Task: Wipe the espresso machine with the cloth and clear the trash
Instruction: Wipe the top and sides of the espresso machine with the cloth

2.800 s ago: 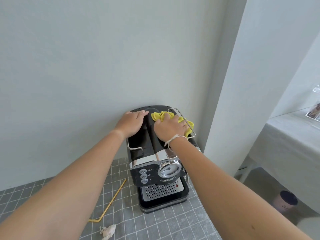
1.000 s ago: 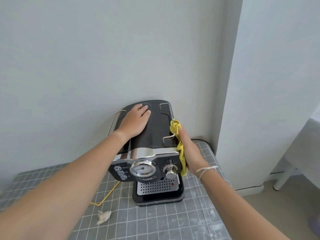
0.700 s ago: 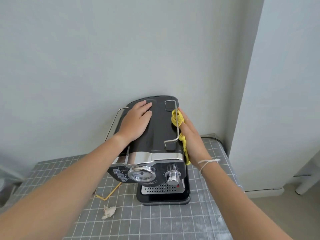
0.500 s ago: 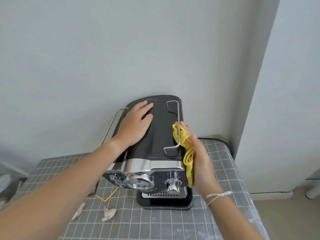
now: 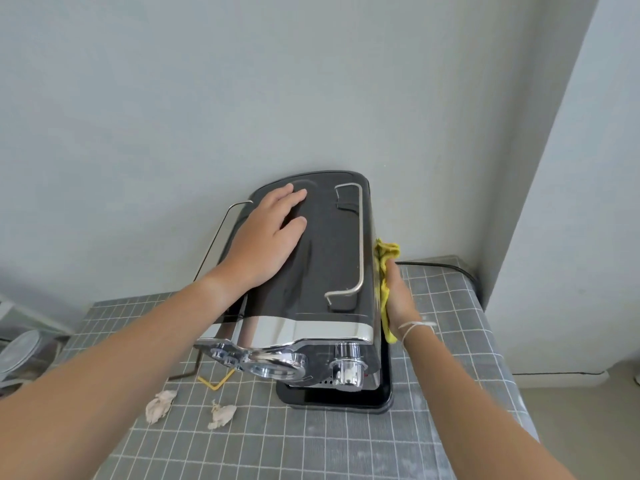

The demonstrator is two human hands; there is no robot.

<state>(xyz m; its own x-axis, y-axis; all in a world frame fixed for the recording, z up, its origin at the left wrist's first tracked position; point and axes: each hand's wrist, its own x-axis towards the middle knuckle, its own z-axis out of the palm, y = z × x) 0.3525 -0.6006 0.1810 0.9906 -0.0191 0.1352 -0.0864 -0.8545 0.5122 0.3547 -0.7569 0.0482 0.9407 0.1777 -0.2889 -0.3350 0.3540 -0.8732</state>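
Espresso machine (image 5: pixel 323 268): left hand (image 5: pixel 266 237) flat atop, right hand (image 5: pixel 399 301) pressing cloth (image 5: pixel 387 252) against its side.

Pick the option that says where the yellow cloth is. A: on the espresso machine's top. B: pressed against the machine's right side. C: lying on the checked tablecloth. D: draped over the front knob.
B: the right hand presses the yellow cloth against the espresso machine's right side wall, while the left hand rests on its top.

Grey grid tablecloth (image 5: pixel 311 445), pale wall (image 5: pixel 207 98) behind, black cable (image 5: pixel 433 264) at its far edge, round object (image 5: pixel 20 351) at left
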